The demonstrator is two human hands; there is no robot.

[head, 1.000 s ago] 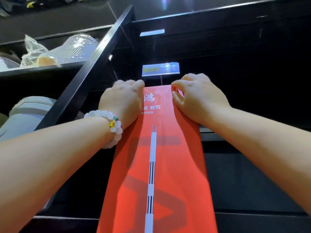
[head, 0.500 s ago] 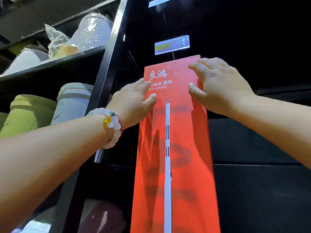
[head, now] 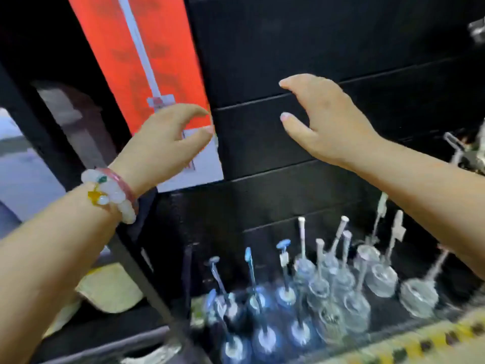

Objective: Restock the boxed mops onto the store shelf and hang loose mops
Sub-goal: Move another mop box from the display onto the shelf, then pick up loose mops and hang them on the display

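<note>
Mop box [head: 136,56] upright, long axis near-vertical, top tilted left.

Clear-wrapped brushes [head: 328,292] upright on dark shelf [head: 262,143]; beaded bracelet [head: 115,195].

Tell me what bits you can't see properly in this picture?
- Tall red cardboard mop box: head view, its top is cut off by the upper edge.
- Its white lower corner: hidden behind the left hand.
- Plastic-wrapped items with thin handles low down: too blurred to identify.
- Shiny metal object at the right edge: cut off and blurred.
</note>
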